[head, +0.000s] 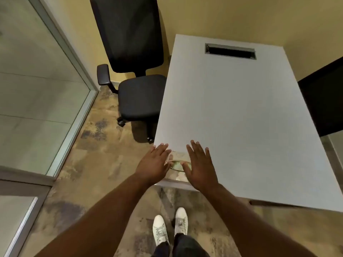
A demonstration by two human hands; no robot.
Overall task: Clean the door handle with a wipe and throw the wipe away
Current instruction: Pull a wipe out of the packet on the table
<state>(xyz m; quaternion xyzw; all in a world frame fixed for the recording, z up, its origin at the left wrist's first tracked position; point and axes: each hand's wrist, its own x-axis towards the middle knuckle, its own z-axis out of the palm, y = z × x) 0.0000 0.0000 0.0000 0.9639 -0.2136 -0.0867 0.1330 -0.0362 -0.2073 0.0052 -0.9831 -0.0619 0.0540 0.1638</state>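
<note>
Apparently we are holding our left hand [152, 162] and right hand [200, 165] flat, fingers spread, gripping nothing, over the near corner of the table [241, 112], flanking a wipe packet [177, 166] there; no door handle is showing.

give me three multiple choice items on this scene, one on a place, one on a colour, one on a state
1. Where does the chair stand?
A. left of the table
B. right of the table
C. on the table

2. What colour are the shoes?
A. black
B. white
C. red

3. How are the hands?
A. both open, fingers spread
B. both fisted
C. one holding a cup

Answers:
1 A: the chair sits by the left edge of the table.
2 B: both shoes on the floor look white.
3 A: the left hand and right hand lie flat and open over the table's near corner.
</note>
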